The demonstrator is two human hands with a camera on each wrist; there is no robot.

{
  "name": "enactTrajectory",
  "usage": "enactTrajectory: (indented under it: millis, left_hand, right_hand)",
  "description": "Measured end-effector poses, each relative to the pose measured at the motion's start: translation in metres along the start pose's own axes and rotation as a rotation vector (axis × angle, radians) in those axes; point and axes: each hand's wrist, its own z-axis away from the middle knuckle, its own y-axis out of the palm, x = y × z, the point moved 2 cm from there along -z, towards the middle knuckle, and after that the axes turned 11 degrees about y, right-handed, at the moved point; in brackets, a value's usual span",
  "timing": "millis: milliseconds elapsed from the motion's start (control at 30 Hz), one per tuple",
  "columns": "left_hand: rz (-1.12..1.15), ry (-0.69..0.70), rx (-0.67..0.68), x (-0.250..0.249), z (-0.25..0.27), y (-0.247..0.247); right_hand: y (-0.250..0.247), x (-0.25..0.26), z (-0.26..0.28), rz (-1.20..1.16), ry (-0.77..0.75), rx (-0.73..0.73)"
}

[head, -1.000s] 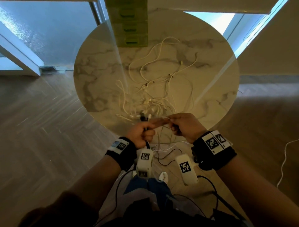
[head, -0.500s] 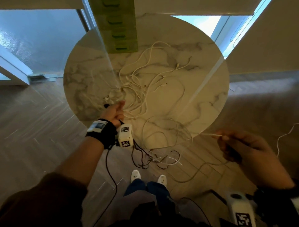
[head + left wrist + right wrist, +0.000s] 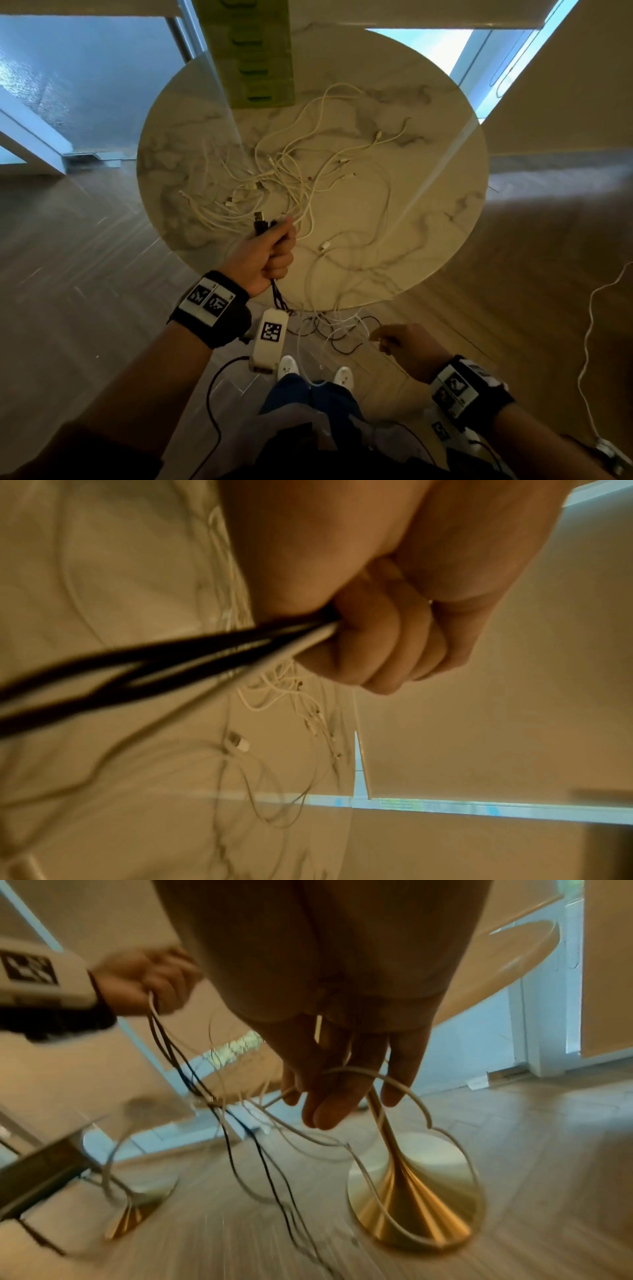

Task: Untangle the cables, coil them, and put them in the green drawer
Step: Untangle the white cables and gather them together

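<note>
A tangle of white cables (image 3: 291,171) lies spread over the round marble table (image 3: 431,212). The green drawer unit (image 3: 260,51) stands at the table's far edge. My left hand (image 3: 277,246) grips a bunch of black cables (image 3: 278,298) in a fist over the front of the table. Their plugs (image 3: 259,222) stick up above it. In the left wrist view a white strand runs into the left hand (image 3: 369,653) with the black cables (image 3: 137,669). My right hand (image 3: 383,339) hangs below the table's front edge, fingers (image 3: 329,1107) straight and pointing down. A white cable (image 3: 404,1088) loops across them.
Black and white strands (image 3: 240,1123) hang from the left hand (image 3: 147,980) toward the wooden floor. The table's gold pedestal base (image 3: 421,1191) stands just beyond my right hand. Another white cable (image 3: 589,359) trails on the floor at the right. My white shoes (image 3: 287,365) are below.
The right hand has swung from far right, where it held a white strand, back to the table's front edge, fingers straightened. The left hand still grips the black cables, now right of the tangle.
</note>
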Motion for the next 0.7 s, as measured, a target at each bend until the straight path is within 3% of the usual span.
enactTrajectory:
  millis: [167, 300, 433, 533, 700]
  left_hand:
    - [0.02, 0.138, 0.046, -0.025, 0.047, -0.01]
    - [-0.018, 0.204, 0.104, -0.051, 0.078, 0.005]
    - [-0.1, 0.231, 0.157, -0.055, 0.102, 0.035]
    - [-0.17, 0.249, 0.105, -0.052, 0.117, 0.047]
    - [-0.181, 0.309, 0.002, -0.06, 0.152, 0.035]
  right_hand:
    - [0.041, -0.05, -0.001, 0.301, 0.149, 0.207]
    - [0.056, -0.064, 0.004, 0.496, 0.057, 0.268]
    - [0.055, -0.056, 0.004, 0.572, -0.198, 0.111]
    - [0.052, -0.046, 0.005, 0.51, -0.352, -0.001]
    - [0.057, -0.041, 0.014, 0.465, -0.446, -0.017]
